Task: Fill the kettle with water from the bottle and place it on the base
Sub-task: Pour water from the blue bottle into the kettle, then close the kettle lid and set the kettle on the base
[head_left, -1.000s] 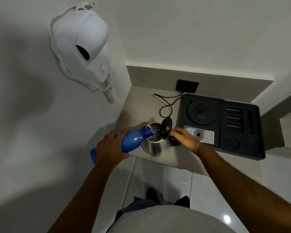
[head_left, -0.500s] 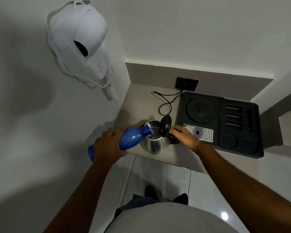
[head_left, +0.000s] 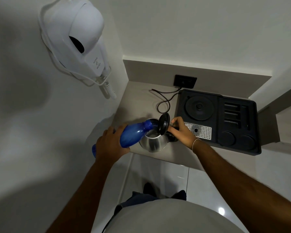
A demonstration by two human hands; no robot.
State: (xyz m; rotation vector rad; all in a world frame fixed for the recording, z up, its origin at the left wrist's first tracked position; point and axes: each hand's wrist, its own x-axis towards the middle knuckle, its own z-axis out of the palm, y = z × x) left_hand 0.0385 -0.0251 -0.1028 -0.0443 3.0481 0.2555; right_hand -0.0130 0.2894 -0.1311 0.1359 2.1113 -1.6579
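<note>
A steel kettle stands on the beige counter near its front edge, its black lid hinged up. My left hand grips a blue plastic bottle, tipped on its side with its mouth over the kettle's opening. My right hand holds the kettle's black handle on the right side. The round black kettle base sits empty in a black tray, to the right of and behind the kettle.
A black cord loops from the tray to a wall socket. A perforated metal drip grate lies in the tray beside my right hand. A white wall-mounted hair dryer hangs on the left wall. Tiled floor lies below the counter edge.
The bottle has stayed tipped into the kettle with both hands in place; only the view has shifted slightly.
</note>
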